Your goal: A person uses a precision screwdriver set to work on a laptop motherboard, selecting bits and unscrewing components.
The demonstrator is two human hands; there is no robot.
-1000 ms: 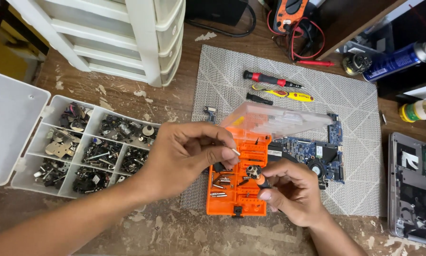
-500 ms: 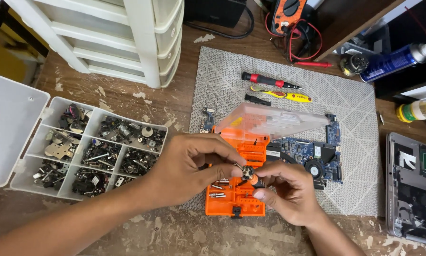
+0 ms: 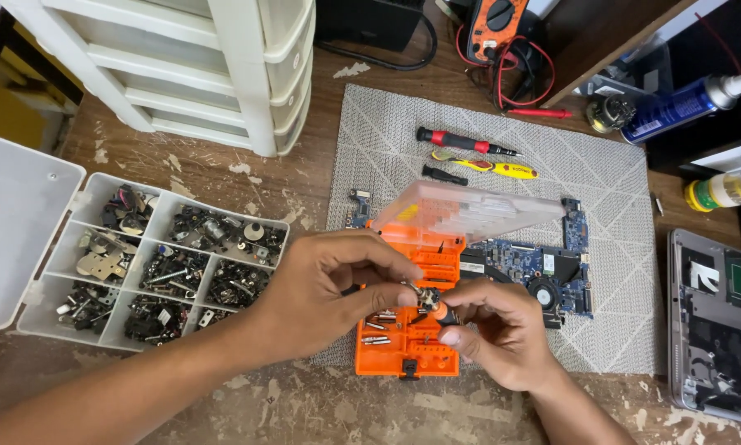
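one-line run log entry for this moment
left hand: pinching bit | right hand: holds small driver | under: orange bit case, lid open

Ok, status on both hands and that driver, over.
Left hand pinching a bit at the driver tip. Right hand gripping the small screwdriver. Both over the open orange bit case. Nothing blocking; circuit board lies behind.

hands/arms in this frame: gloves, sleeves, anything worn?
Both bare. Left hand and right hand: no gloves, no rings or watch in view. Both forearms are uncovered as far as the frame shows, no sleeve visible. Fingers bare, nails short.
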